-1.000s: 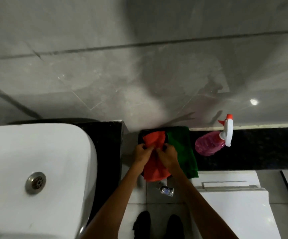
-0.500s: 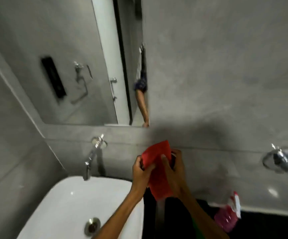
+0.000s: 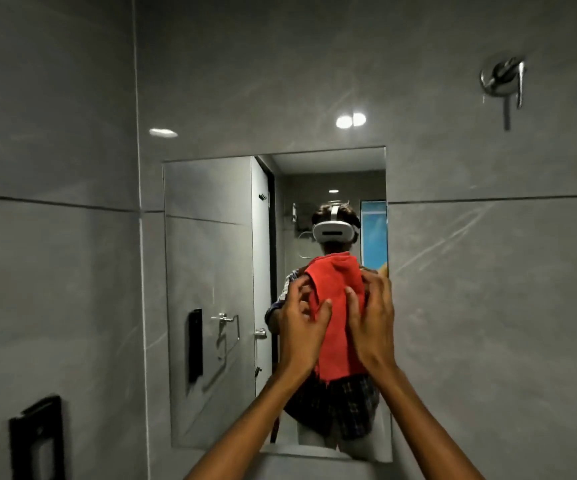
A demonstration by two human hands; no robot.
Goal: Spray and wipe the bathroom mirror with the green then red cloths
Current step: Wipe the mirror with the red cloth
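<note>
The red cloth (image 3: 336, 306) hangs in front of the bathroom mirror (image 3: 211, 271), held up between both hands. My left hand (image 3: 302, 327) grips its left edge with thumb and fingers. My right hand (image 3: 372, 320) holds its right side, fingers spread over the fabric. The mirror is a frameless rectangle on the grey tiled wall and reflects a person with a white headset behind the cloth. The green cloth and the spray bottle are out of view.
Grey tiled walls meet in a corner left of the mirror. A chrome wall fitting (image 3: 503, 81) sits high on the right. A black holder (image 3: 38, 441) is fixed low on the left wall.
The view has swung up from the counter to the mirror. Both hands have lifted the red cloth from beside the green cloth up to mirror height.
</note>
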